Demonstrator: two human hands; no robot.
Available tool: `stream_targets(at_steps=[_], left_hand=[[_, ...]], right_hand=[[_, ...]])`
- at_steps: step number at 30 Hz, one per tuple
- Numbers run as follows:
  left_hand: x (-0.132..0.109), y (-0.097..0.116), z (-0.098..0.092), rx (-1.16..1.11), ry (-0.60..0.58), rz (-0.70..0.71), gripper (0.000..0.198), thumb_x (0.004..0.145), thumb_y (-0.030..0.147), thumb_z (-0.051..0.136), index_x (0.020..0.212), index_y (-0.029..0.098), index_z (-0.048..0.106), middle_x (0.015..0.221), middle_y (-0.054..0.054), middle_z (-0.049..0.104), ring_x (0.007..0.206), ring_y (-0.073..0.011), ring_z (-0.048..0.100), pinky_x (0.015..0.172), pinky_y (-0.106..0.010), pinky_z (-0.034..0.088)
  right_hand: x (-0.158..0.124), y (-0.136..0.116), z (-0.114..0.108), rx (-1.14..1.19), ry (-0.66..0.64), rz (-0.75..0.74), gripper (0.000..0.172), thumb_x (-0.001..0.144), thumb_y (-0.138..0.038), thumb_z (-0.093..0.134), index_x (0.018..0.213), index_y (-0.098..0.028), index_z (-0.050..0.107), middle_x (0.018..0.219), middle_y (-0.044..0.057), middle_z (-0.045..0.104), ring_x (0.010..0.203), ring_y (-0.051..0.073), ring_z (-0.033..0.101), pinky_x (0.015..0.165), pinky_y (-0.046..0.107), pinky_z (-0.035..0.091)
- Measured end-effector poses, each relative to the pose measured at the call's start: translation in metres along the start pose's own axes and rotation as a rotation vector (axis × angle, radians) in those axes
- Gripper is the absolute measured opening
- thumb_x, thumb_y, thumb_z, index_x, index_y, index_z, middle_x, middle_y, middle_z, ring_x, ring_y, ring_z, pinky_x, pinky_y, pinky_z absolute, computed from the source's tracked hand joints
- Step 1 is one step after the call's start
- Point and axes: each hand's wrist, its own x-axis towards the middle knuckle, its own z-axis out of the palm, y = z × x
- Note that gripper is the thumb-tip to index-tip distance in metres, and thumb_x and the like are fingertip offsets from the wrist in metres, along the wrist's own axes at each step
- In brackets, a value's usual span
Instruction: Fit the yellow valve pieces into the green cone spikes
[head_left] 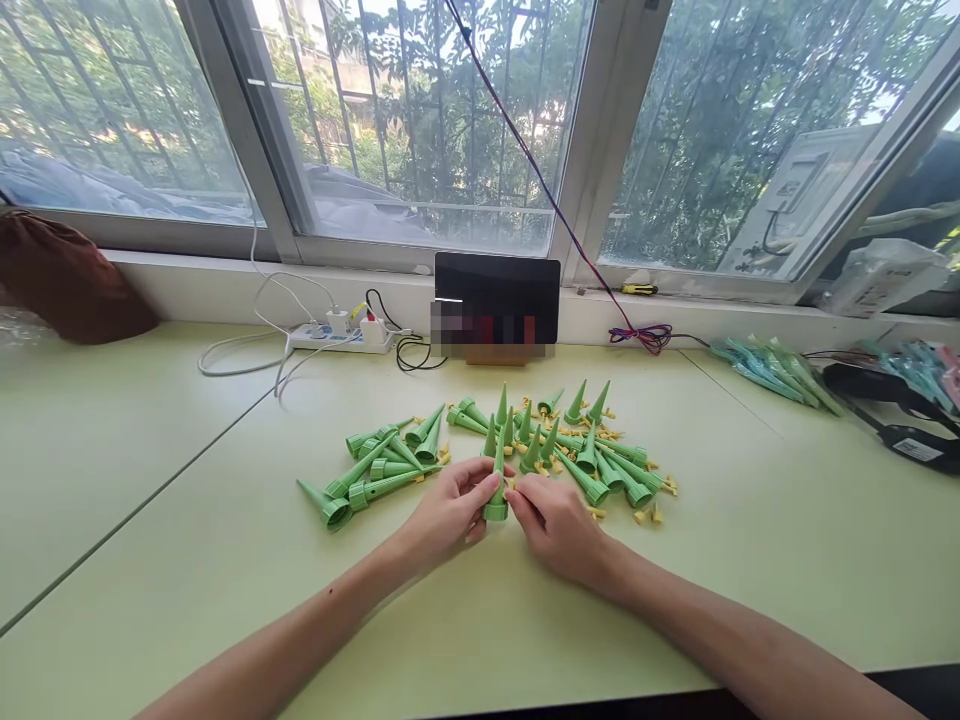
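A green cone (pixel 496 500) stands point up in my left hand (pixel 457 500), its wide ribbed cap at the bottom. The fingers of that hand wrap round it. My right hand (pixel 559 520) is closed in a pinch against the cone's right side, with a bit of yellow at the fingertips, likely a small yellow piece (pixel 511 484). Several green cones (pixel 382 487) lie to the left on the table. More green cones (pixel 587 450), some upright and some lying, are mixed with small yellow pieces (pixel 657 514) behind and right of my hands.
Across the pale green table (pixel 225 560) stand a dark tablet (pixel 497 300) and a power strip (pixel 341 338) with cables. A brown bag (pixel 67 280) sits at the far left; plastic packets (pixel 780 375) and a black strap (pixel 915 440) lie right.
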Motion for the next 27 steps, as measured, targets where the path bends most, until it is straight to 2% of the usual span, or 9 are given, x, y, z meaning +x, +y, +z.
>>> stream_targets(at_steps=[5,8,11,13,16,18,21,27], left_hand=[[-0.001,0.005,0.000,0.132,0.047,0.064,0.040,0.084,0.055,0.066,0.090,0.016,0.059,0.068,0.005,0.043,0.047,-0.0042,0.025,0.039,-0.018,0.027],[-0.003,0.010,-0.001,0.349,0.073,0.205,0.035,0.089,0.050,0.061,0.095,0.016,0.061,0.064,0.004,0.044,0.051,-0.0071,0.034,0.045,-0.021,0.030],[-0.004,0.011,-0.001,0.530,0.131,0.361,0.028,0.091,0.041,0.059,0.103,0.016,0.060,0.071,0.001,0.052,0.060,-0.0104,0.044,0.055,-0.023,0.035],[-0.005,0.010,-0.001,0.578,0.177,0.407,0.027,0.093,0.037,0.055,0.111,0.017,0.055,0.074,0.001,0.054,0.061,-0.0109,0.045,0.057,-0.024,0.036],[-0.005,0.007,-0.001,0.625,0.259,0.448,0.028,0.094,0.033,0.051,0.118,0.020,0.046,0.067,0.006,0.045,0.057,-0.0104,0.040,0.055,-0.023,0.033],[-0.004,0.006,-0.002,0.649,0.324,0.457,0.031,0.094,0.031,0.051,0.122,0.022,0.042,0.062,0.009,0.039,0.054,-0.0105,0.037,0.054,-0.022,0.031],[-0.002,0.004,-0.005,0.720,0.371,0.407,0.031,0.092,0.029,0.050,0.121,0.023,0.042,0.057,0.011,0.039,0.051,-0.0108,0.037,0.054,-0.022,0.031],[0.001,0.000,-0.010,0.989,0.297,0.276,0.017,0.088,0.026,0.049,0.105,0.023,0.052,0.052,0.010,0.044,0.050,-0.0126,0.040,0.055,-0.024,0.030]], right_hand=[[0.002,0.000,-0.002,0.043,-0.021,0.055,0.034,0.104,-0.032,0.037,0.072,-0.021,0.045,0.069,0.001,0.053,0.062,0.015,0.047,0.061,0.028,0.034],[0.003,-0.001,-0.004,0.064,-0.018,0.074,0.036,0.105,-0.034,0.035,0.072,-0.021,0.044,0.068,0.001,0.052,0.062,0.015,0.046,0.061,0.028,0.033],[0.004,-0.002,-0.006,0.068,-0.003,0.081,0.039,0.106,-0.035,0.031,0.071,-0.021,0.041,0.066,0.000,0.050,0.061,0.015,0.044,0.061,0.028,0.032],[0.004,-0.002,-0.007,0.066,0.006,0.090,0.040,0.106,-0.035,0.028,0.071,-0.021,0.041,0.066,0.000,0.049,0.061,0.015,0.044,0.061,0.028,0.032],[0.004,-0.001,-0.006,0.057,0.013,0.102,0.040,0.106,-0.035,0.028,0.071,-0.021,0.042,0.066,0.000,0.049,0.061,0.015,0.043,0.062,0.028,0.032],[0.004,0.000,-0.006,0.055,0.023,0.102,0.039,0.106,-0.034,0.030,0.071,-0.021,0.040,0.066,-0.001,0.048,0.060,0.014,0.042,0.061,0.028,0.031],[0.003,0.001,-0.005,0.044,0.045,0.082,0.038,0.105,-0.033,0.033,0.069,-0.021,0.037,0.063,-0.002,0.045,0.057,0.013,0.038,0.058,0.027,0.028],[0.002,-0.002,-0.005,0.035,0.015,0.046,0.040,0.103,-0.031,0.039,0.065,-0.020,0.032,0.058,-0.004,0.040,0.053,0.011,0.034,0.056,0.026,0.025]])
